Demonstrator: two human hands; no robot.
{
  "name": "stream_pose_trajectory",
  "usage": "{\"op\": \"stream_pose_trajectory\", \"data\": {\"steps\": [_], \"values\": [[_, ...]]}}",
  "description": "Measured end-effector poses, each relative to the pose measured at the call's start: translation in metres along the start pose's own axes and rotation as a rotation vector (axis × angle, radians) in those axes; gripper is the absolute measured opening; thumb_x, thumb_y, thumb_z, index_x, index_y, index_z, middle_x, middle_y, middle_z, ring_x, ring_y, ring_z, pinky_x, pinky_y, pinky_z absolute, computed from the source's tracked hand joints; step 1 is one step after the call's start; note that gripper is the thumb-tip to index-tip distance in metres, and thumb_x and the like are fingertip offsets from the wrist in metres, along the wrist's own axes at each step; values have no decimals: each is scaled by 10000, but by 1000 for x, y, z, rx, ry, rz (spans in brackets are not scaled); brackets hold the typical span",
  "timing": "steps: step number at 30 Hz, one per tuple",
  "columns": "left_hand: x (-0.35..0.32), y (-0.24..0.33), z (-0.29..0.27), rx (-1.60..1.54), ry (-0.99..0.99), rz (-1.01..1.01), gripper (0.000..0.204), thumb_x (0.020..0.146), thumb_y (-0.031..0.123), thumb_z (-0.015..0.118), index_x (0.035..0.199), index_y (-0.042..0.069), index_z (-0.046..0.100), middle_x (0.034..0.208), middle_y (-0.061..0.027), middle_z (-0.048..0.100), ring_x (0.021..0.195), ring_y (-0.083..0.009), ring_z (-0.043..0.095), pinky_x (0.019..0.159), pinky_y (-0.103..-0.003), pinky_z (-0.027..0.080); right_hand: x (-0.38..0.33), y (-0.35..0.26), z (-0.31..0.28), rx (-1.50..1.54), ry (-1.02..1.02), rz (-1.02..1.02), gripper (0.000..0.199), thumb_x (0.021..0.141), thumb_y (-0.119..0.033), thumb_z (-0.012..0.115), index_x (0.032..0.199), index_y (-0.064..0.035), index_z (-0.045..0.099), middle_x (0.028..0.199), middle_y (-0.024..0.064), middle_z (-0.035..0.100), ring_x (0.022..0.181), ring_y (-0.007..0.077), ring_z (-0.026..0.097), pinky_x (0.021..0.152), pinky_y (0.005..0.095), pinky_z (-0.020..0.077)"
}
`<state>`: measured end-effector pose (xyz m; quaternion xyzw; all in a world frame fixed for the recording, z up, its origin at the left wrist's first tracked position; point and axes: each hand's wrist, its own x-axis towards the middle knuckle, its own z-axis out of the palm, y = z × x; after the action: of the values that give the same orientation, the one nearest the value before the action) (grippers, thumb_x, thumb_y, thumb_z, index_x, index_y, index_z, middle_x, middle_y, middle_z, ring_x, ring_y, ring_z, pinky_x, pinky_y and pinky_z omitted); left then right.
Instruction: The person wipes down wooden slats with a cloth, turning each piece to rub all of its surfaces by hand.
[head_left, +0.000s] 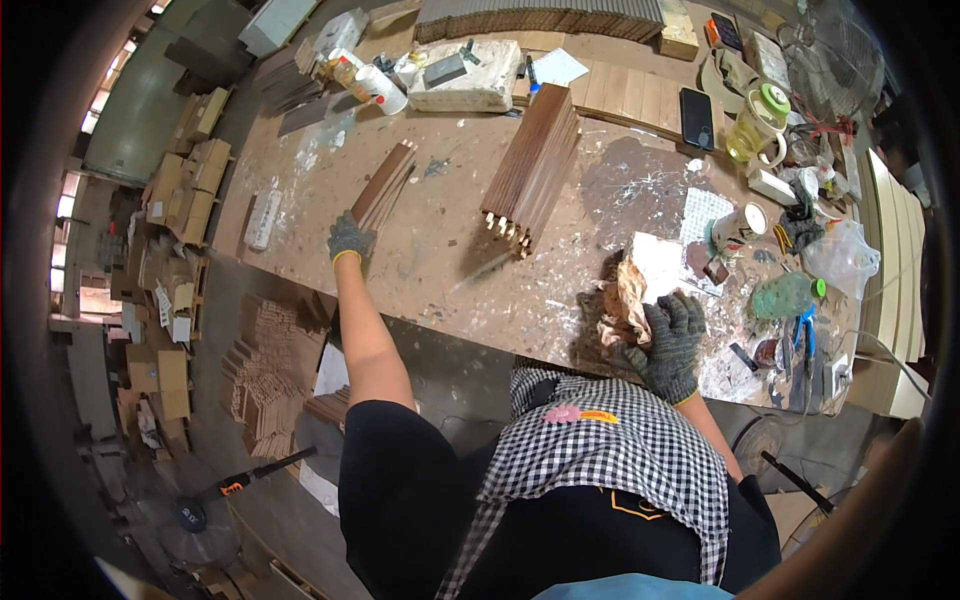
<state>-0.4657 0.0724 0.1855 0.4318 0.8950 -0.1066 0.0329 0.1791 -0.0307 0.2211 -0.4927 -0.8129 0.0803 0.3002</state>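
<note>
My left hand (350, 237), in a dark grey knitted glove, is closed at the near end of a brown wooden slat (383, 183). Another thin slat edge shows beside it, on the worktable (440, 270). In a matching glove, my right hand (672, 342) is at the table's front edge, its fingers and thumb closed on a crumpled, brown-stained rag (625, 303). A white sheet (657, 262) lies just behind the rag. Between my hands, farther back, stands a stack of long brown slats (532, 165) with pale pegs at their near ends.
At right are a green-lidded jug (757, 125), a phone (697, 119), a tub (740, 226), a green bottle (785, 297) and blue-handled pliers (806, 335). A white block (465, 85) stands at the back. Slats are piled (270, 370) below left; a fan (190, 515) stands nearby.
</note>
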Motion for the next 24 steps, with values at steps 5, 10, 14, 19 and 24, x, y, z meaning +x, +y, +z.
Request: {"op": "stream_pose_trajectory", "data": {"steps": [5,10,14,19,24], "values": [[1,0,-8,112,-30,54,871,821,413,757,1503,23,381,1436,-258,496,1360,-419,470,1122,-473,421,-10,1,5,-43,-151,69,715,748,-472,763,1351,-128,589,1366,188,499,1312,426,430,1077,587,362],[-43,-11,-2,-285,182,-32,683,843,393,742,1352,1,511,1398,-267,480,1234,-447,531,1058,-461,465,-9,7,9,36,-126,44,597,739,-241,695,1308,-80,614,1297,207,564,1224,409,515,1038,536,404],[-123,-13,-8,-527,196,-65,647,823,334,792,1287,-40,539,1388,-294,489,1142,-441,587,965,-460,505,-15,16,10,189,-34,74,503,783,-209,675,1256,-48,619,1251,211,580,1161,405,557,983,499,454],[-233,-24,37,-1452,-10,64,572,875,237,783,1307,-36,525,1072,-113,641,873,-214,628,775,-349,531,-38,44,1,411,102,222,470,788,-113,666,1245,-22,605,1197,202,604,1098,392,599,943,456,497],[-327,29,39,-2056,-375,171,579,853,225,804,1295,-1,506,1044,-117,592,799,-189,622,689,-295,548,-29,57,-31,286,-34,102,568,715,-71,742,1265,-31,608,1182,188,610,1085,390,604,924,457,515]]}}
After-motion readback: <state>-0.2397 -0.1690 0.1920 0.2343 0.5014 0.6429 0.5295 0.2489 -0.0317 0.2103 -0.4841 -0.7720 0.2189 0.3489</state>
